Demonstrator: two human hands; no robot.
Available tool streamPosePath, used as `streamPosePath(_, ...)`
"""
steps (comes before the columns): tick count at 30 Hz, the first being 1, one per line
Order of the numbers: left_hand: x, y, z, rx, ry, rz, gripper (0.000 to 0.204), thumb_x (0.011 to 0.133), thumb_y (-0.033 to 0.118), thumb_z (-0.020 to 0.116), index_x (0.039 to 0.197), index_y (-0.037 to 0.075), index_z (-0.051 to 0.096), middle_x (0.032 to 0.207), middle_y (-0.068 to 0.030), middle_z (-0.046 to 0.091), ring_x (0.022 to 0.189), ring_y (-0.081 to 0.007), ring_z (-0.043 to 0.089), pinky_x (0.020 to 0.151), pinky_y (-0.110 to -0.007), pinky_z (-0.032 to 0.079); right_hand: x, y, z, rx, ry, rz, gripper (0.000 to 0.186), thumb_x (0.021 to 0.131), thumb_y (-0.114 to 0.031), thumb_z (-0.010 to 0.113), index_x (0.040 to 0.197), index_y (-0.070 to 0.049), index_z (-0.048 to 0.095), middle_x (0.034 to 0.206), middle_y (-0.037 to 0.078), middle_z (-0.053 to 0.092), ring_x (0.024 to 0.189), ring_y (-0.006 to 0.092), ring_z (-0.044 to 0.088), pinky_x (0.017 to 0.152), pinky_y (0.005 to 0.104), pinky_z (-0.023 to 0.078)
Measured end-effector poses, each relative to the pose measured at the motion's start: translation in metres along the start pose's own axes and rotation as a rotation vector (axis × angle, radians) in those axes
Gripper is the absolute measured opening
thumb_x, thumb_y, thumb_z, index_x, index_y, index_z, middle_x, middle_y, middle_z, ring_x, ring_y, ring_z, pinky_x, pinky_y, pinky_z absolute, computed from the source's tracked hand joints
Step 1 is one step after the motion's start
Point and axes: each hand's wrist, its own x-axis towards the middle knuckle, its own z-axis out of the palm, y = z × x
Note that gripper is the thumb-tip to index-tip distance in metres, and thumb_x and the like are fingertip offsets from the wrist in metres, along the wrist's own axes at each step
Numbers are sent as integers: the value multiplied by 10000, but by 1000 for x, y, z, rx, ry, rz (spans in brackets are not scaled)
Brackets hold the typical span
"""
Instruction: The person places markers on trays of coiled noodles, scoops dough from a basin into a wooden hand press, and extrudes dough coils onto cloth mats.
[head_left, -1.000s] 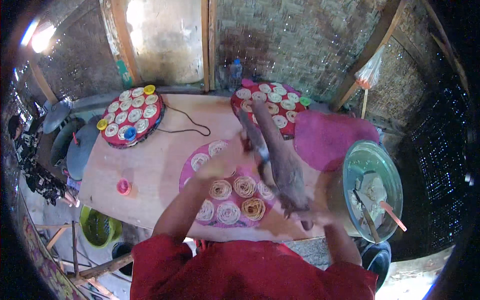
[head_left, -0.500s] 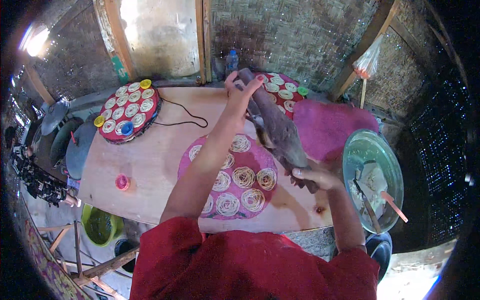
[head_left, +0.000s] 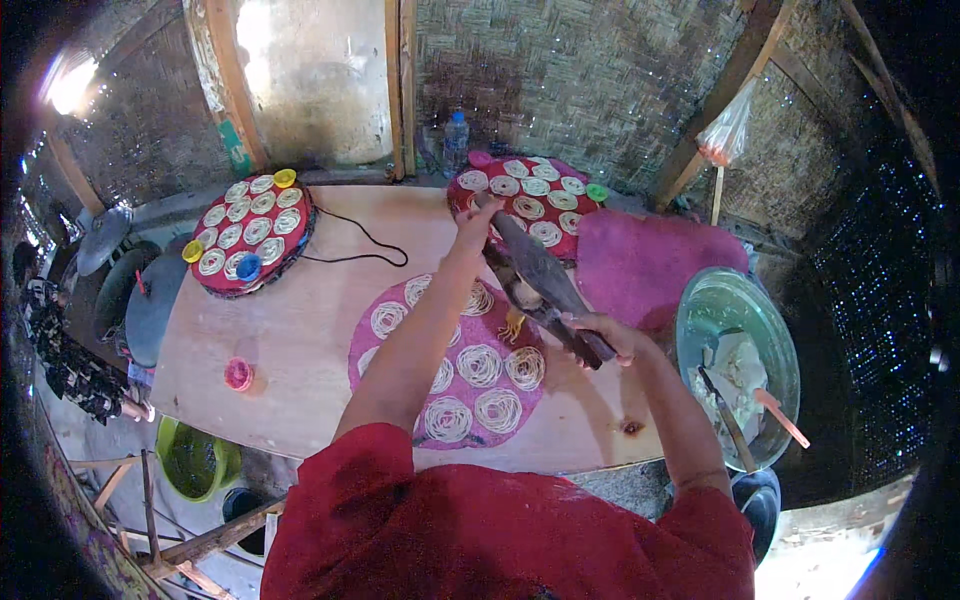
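Note:
I hold a dark wooden two-handled press [head_left: 545, 275] slantwise above a round pink mat [head_left: 532, 400]. My left hand [head_left: 477, 222] is wrapped round its far upper end. My right hand [head_left: 605, 335] grips the near end, fingers closed round the handles. Thin yellowish strands [head_left: 514, 325] hang below the middle of the press, over the mat's right side. Coiled noodle-like nests [head_left: 498, 410] lie on the mat, some of them hidden by my left forearm.
A red mat of coils [head_left: 272, 268] stands far left, another [head_left: 572, 245] at the back. Right of a pink cloth [head_left: 655, 260] is a greenish basin [head_left: 790, 335] holding white dough and utensils. A small pink cup [head_left: 239, 375] sits left. Another person's arm [head_left: 85, 370] shows at the left edge.
My hands have come nearer each other along the press, and the left one is lower in the picture. Yellowish strands now show beneath it. The view has shifted slightly.

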Motion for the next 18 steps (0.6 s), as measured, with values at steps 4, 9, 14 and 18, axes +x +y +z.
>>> streamPosePath(4, 10, 19, -3, 1, -195, 233, 254, 750, 300, 699, 871, 100, 600, 771, -38, 583, 677, -201, 559, 649, -407, 478, 5, -11, 3, 26, -30, -56, 589, 777, -574, 597, 997, -27, 578, 757, 73, 600, 588, 157, 595, 494, 279, 497)
streamPosePath(9, -16, 30, -6, -107, -265, 90, 658, 649, 306, 795, 1069, 101, 332, 984, -97, 457, 860, -218, 513, 670, -392, 494, -22, -20, 8, 15, -70, -47, 576, 782, -540, 602, 1031, -22, 565, 799, 91, 618, 608, 156, 600, 504, 281, 496)
streamPosePath(14, -31, 28, 14, -38, -207, 190, 648, 643, 307, 792, 1060, 97, 343, 986, -92, 457, 895, -202, 486, 723, -418, 461, -34, -19, -2, -33, 30, -86, 562, 765, -521, 621, 1018, -21, 581, 787, 79, 625, 569, 148, 586, 472, 261, 469)
streamPosePath(18, -12, 35, 12, -103, -281, 176, 629, 641, 312, 791, 1040, 92, 357, 975, -85, 460, 920, -190, 465, 749, -431, 434, -26, -24, 7, -82, 89, -151, 580, 753, -574, 612, 954, -31, 586, 728, 76, 612, 536, 142, 576, 446, 263, 465)
